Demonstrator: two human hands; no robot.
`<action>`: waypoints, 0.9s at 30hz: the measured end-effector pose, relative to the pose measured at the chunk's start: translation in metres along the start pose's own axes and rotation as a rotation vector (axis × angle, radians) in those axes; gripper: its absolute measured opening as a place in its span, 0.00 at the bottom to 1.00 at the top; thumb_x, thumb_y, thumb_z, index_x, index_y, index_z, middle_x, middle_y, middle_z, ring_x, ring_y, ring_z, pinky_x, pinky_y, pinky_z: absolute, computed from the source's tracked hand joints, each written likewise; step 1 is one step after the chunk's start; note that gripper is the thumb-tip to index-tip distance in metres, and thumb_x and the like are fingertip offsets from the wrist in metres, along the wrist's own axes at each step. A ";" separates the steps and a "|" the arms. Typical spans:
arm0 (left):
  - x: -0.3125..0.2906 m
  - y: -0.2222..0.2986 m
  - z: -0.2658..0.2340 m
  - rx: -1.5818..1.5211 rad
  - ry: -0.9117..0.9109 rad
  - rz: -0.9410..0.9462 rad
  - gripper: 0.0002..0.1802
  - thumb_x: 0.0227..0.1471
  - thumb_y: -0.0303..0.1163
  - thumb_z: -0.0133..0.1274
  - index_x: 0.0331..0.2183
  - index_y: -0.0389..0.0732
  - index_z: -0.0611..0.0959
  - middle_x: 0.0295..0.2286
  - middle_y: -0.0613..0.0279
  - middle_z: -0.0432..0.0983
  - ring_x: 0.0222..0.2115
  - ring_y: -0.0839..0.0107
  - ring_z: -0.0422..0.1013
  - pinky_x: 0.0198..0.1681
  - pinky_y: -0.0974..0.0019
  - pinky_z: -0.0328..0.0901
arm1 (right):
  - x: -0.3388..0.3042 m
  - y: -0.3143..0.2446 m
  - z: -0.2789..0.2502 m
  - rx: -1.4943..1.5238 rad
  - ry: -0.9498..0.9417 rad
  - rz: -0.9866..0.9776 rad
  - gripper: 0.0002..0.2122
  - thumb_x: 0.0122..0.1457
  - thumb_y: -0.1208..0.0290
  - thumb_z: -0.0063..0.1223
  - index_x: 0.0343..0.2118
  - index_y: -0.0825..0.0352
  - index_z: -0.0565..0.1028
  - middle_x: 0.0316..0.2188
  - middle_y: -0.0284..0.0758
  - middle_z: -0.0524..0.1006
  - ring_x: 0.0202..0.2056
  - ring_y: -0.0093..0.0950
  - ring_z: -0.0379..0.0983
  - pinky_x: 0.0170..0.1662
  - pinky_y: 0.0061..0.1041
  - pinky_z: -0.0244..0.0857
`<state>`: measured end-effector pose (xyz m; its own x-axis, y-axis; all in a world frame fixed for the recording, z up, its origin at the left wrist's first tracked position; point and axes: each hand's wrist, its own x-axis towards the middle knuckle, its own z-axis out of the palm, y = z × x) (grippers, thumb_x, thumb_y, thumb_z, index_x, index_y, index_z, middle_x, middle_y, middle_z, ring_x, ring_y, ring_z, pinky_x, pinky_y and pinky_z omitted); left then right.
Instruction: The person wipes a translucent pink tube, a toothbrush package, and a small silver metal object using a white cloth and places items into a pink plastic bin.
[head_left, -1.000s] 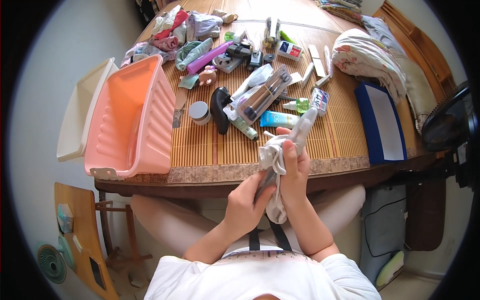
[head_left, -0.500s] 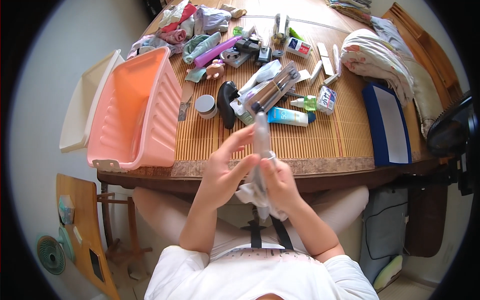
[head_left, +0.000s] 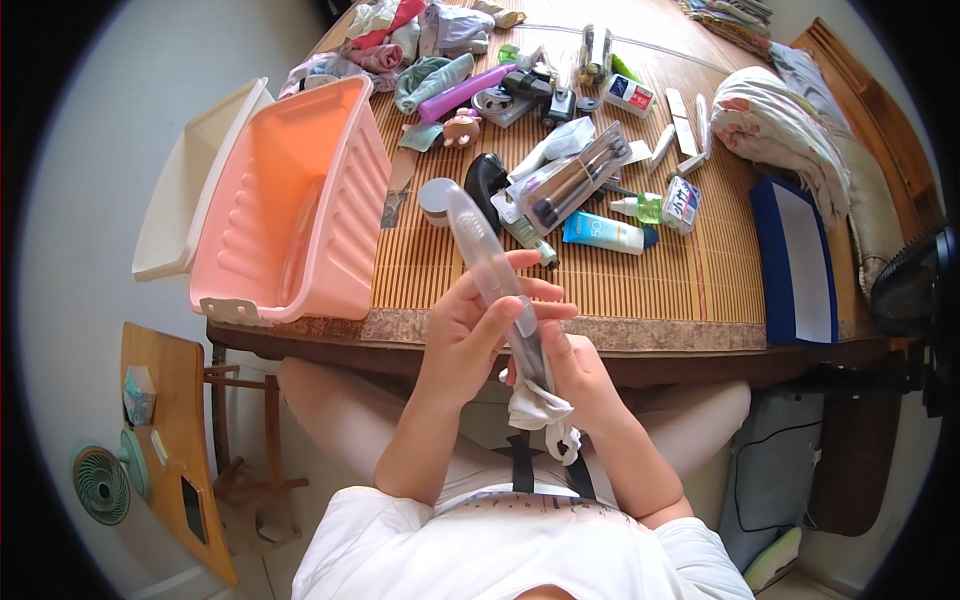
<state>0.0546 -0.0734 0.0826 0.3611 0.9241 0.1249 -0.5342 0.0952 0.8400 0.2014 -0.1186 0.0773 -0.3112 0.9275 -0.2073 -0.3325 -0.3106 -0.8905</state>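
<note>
A long, translucent plastic case with a rounded end point(head_left: 480, 237) is held tilted above the table's front edge, its top leaning left. My left hand point(head_left: 462, 335) grips its middle, thumb in front and fingers behind. Lower down, my right hand point(head_left: 578, 378) pinches the case near its bottom end. A crumpled white cloth or wipe point(head_left: 540, 407) hangs at that end, beside my right fingers; how it is held is partly hidden. Just beyond the case are a grey-lidded jar point(head_left: 435, 200), a black curved object point(head_left: 485, 185) and a small green tube point(head_left: 535, 240).
A pink storage bin point(head_left: 375, 250) stands at the left with a cream lid point(head_left: 160, 215) behind it. Brushes in a clear pack point(head_left: 580, 180), a blue-and-white tube point(head_left: 603, 233) and a green bottle point(head_left: 648, 208) lie mid-table. At right are a blue box point(head_left: 770, 260) and bundled bedding point(head_left: 780, 130).
The case has swung from nearly upright to leaning left, and its face now shows. The white cloth hangs lower by my right hand. The view has shifted slightly.
</note>
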 end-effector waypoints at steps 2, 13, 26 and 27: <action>-0.004 -0.002 -0.005 0.011 0.015 0.137 0.25 0.65 0.39 0.48 0.55 0.31 0.69 0.43 0.45 0.78 0.43 0.54 0.78 0.45 0.60 0.75 | 0.000 0.010 -0.002 0.090 -0.091 -0.033 0.23 0.70 0.50 0.41 0.41 0.71 0.76 0.29 0.28 0.75 0.27 0.14 0.67 0.32 0.16 0.61; -0.017 -0.007 -0.002 0.271 -0.026 0.261 0.32 0.64 0.52 0.46 0.51 0.29 0.72 0.36 0.48 0.80 0.41 0.53 0.79 0.57 0.44 0.65 | -0.003 0.013 -0.007 -0.279 0.218 -0.214 0.29 0.70 0.45 0.32 0.39 0.72 0.75 0.22 0.32 0.76 0.24 0.18 0.73 0.30 0.19 0.67; -0.035 -0.020 0.032 0.750 -0.048 0.068 0.32 0.68 0.42 0.39 0.66 0.37 0.55 0.37 0.42 0.77 0.27 0.58 0.78 0.27 0.63 0.70 | -0.007 -0.010 0.002 -0.381 0.222 -0.560 0.32 0.68 0.57 0.45 0.66 0.74 0.52 0.65 0.44 0.59 0.60 0.29 0.63 0.61 0.29 0.58; -0.035 -0.027 0.030 0.846 -0.066 0.193 0.34 0.65 0.32 0.44 0.67 0.38 0.51 0.45 0.31 0.73 0.37 0.41 0.77 0.35 0.54 0.72 | 0.002 -0.002 -0.001 -0.416 0.302 -0.675 0.26 0.68 0.63 0.48 0.63 0.73 0.59 0.58 0.41 0.68 0.53 0.25 0.68 0.54 0.24 0.63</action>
<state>0.0792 -0.1198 0.0715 0.3806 0.8697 0.3144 0.1474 -0.3927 0.9078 0.2018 -0.1159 0.0784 0.1073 0.9206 0.3754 0.0117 0.3764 -0.9264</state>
